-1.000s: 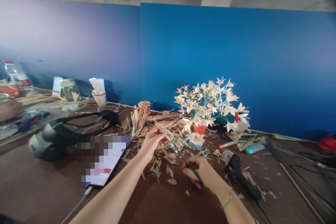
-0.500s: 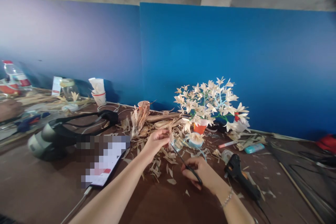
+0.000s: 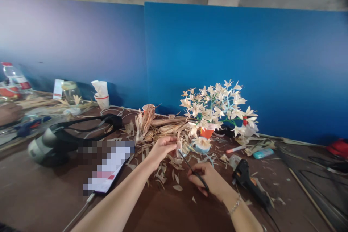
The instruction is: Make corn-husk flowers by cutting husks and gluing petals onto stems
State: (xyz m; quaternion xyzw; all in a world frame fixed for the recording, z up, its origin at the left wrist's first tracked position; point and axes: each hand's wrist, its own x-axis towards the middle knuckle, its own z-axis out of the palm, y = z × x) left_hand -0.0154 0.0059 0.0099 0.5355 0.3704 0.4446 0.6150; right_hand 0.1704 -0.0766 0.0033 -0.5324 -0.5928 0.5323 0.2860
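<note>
My left hand (image 3: 162, 150) pinches a small piece of dried husk (image 3: 178, 143) between thumb and fingertips, over a heap of husk scraps (image 3: 161, 174). Dark-handled scissors (image 3: 200, 179) are gripped in my right hand (image 3: 205, 178), their blades pointing up and left, with the tips close to the husk piece. Whether the tips touch it I cannot make out. Behind my hands, many pale husk flowers (image 3: 214, 107) on green and light blue stems stand above an orange paper cup (image 3: 207, 131). One larger pale flower (image 3: 201, 143) lies on a light blue round object.
A black glue gun (image 3: 251, 184) lies at the right, near a turquoise packet (image 3: 263, 153) and a marker (image 3: 235, 149). At the left are a phone (image 3: 110, 170), a black headset (image 3: 51, 145), white cups (image 3: 102, 100) and another person's hand (image 3: 11, 113). A blue partition (image 3: 244, 50) stands behind.
My left fingertips and the husk piece have shifted very slightly down. My right hand and the scissors are almost where they were.
</note>
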